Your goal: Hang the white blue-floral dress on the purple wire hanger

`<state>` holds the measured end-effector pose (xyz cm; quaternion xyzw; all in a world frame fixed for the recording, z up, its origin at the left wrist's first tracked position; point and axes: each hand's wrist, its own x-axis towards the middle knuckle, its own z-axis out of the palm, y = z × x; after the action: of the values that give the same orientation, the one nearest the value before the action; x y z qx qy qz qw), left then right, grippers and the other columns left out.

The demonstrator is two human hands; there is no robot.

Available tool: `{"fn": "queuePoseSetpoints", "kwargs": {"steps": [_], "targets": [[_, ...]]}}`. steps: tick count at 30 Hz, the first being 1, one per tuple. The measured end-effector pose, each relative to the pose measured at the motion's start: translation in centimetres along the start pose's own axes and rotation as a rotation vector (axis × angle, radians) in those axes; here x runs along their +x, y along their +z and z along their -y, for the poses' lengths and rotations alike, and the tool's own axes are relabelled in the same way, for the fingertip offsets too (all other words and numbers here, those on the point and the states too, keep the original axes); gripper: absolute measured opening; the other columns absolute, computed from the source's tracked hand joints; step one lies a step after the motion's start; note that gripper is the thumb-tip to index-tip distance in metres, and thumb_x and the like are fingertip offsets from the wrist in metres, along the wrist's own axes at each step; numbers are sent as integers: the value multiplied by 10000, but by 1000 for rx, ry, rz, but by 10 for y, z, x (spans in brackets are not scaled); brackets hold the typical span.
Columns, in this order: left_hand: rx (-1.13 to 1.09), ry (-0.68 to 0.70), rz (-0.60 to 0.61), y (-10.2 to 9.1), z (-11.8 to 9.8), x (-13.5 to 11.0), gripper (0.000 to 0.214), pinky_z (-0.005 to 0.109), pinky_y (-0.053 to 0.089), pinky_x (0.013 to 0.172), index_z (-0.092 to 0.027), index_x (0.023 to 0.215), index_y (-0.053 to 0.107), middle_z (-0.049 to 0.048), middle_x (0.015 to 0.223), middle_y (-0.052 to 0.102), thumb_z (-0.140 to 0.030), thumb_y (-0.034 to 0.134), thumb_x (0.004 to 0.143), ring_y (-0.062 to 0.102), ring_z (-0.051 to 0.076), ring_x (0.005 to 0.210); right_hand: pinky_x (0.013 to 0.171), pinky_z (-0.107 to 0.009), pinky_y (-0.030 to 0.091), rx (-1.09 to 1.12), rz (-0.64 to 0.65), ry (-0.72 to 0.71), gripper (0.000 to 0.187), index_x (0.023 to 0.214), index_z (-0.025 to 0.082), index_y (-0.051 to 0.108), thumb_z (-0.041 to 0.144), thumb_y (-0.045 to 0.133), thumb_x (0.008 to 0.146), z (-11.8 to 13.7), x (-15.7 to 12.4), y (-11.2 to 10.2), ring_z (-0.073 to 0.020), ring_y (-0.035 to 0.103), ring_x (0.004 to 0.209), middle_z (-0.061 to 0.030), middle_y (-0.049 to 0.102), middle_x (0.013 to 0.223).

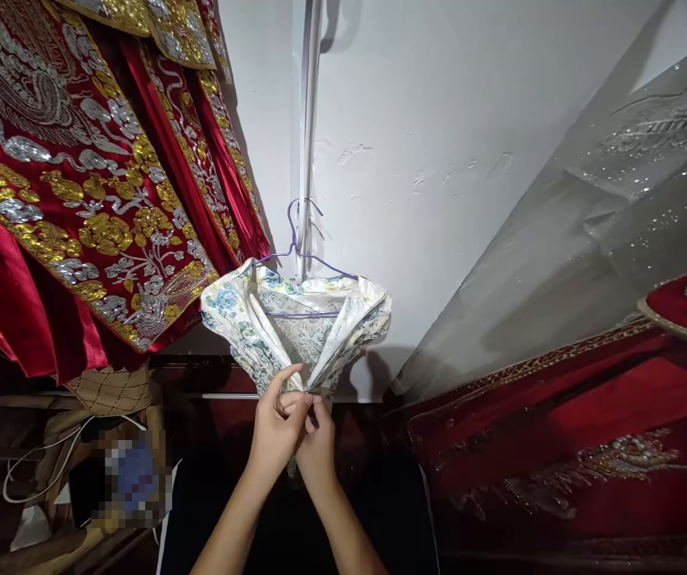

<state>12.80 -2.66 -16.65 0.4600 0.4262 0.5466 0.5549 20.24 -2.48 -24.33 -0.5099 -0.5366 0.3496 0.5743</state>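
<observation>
My left hand (pixel 276 423) and right hand (pixel 319 435) meet, pinching the white, blue-floral cloth garment (pixel 227 307), its neckline's base hidden behind them.

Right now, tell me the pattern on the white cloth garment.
The white cloth garment has a floral print with blue and yellow, seen best in the head view.

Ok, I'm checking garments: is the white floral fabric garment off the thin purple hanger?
No: the garment hangs by its shoulders on the hanger.

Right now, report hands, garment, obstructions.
Left hand, right hand: pinching floral garment at its front. Garment on purple hanger, open above the grip. Nothing visibly in the way.
</observation>
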Motion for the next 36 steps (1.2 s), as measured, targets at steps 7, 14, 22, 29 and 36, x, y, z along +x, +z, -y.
{"fn": "queuePoseSetpoints", "kwargs": {"steps": [7, 14, 22, 29, 36], "targets": [[-232, 288, -266, -1, -56, 57, 400, 163, 368, 434, -231, 968, 440, 4, 746, 729, -265, 769, 744, 556, 72, 423, 604, -270, 407, -136, 15, -110, 209, 739, 202, 522, 337, 535, 898, -1, 33, -16, -156, 501, 633, 0, 536, 673], [-287, 445, -170, 13, -127, 115, 443, 119, 250, 372, -231, 915, 414, -16, 634, 685, -207, 786, 677, 668, 125, 510, 534, -253, 365, -235, 20, -120, 296, 696, 204, 515, 424, 555, 891, -38, 31, -54, -148, 481, 583, 12, 505, 640], [-67, 408, 19, 22, -104, 93, 350, 166, 403, 412, -228, 977, 417, -1, 726, 721, -250, 718, 800, 550, 74, 384, 647, -297, 482, -214, 119, -173, 394, 1197, 170, 622, 431, 533, 915, 9, 73, -94, -199, 604, 777, -85, 683, 906], [131, 451, 67, 14, -118, 80, 276, 160, 273, 388, -239, 1026, 449, -20, 719, 658, -295, 662, 860, 395, 29, 358, 640, -280, 443, -250, 226, -466, 376, 1277, 219, 617, 355, 509, 943, 139, 157, -71, -148, 539, 676, -40, 669, 921], [200, 445, -9, -8, -89, 86, 253, 159, 312, 463, -241, 1012, 398, -40, 669, 626, -259, 607, 871, 447, 57, 432, 695, -282, 399, -528, 286, -660, 147, 922, 195, 642, 236, 500, 929, 150, 168, -46, -187, 563, 783, -49, 650, 858]]}}
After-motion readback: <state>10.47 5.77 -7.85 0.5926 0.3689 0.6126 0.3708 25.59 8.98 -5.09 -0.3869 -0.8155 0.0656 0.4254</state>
